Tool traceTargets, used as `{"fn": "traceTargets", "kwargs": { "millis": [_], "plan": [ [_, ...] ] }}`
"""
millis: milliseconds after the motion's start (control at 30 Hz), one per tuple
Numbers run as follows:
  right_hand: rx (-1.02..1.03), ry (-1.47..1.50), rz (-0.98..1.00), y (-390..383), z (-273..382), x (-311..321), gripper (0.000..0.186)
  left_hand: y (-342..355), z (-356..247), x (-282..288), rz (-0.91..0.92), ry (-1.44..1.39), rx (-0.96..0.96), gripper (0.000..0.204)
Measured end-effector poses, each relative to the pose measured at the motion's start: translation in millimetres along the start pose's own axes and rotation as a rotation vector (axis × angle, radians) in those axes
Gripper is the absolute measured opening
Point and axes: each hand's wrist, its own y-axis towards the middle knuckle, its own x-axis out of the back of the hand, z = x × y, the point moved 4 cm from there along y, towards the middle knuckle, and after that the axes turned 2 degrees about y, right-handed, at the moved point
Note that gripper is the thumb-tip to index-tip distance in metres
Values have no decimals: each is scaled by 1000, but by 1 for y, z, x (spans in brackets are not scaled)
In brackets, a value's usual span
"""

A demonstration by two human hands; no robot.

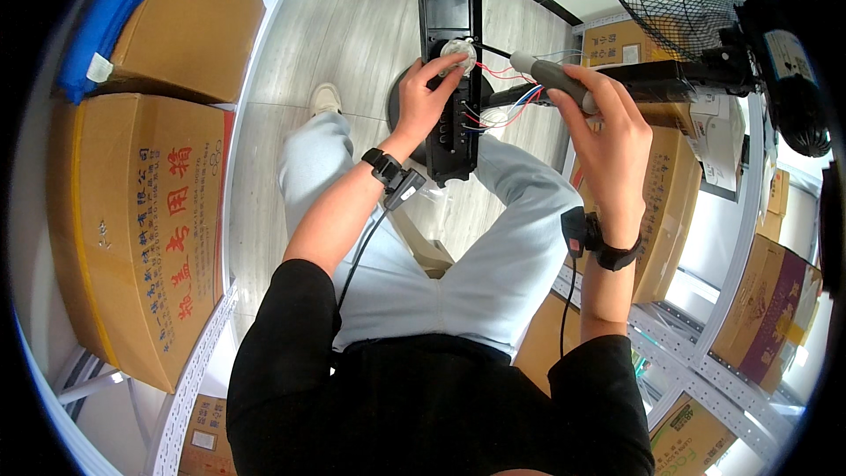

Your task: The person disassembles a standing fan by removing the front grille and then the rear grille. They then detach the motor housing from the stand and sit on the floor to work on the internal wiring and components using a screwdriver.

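A long black plastic housing stands upright between my knees, with red, blue and white wires trailing from its middle. My left hand pinches a small round white part set on the housing. My right hand grips a grey-handled tool with a white tip, held level and pointing toward the white part. Both wrists wear black bands with cables.
A black fan with a wire grille stands at the upper right beside metal shelving holding cardboard boxes. Large cardboard boxes fill the shelf on my left, a blue cloth on top. Pale wood floor lies ahead.
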Motion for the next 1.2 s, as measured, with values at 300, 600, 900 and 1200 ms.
{"fn": "traceTargets", "kwargs": {
  "millis": [300,600,900,1200],
  "plan": [
    [68,41,-4,9,-16,-14,38,-1,0,0,-6,22,17,26],
    [61,23,-29,14,-21,-13,51,0,-2,0,18,21,42,26],
    [139,-26,-74,19,-23,-16,39,-1,-4,-2,21,31,42,27],
    [-107,-3,14,15,-33,-21,38,-3,1,-1,6,61,39,26]
  ]
}}
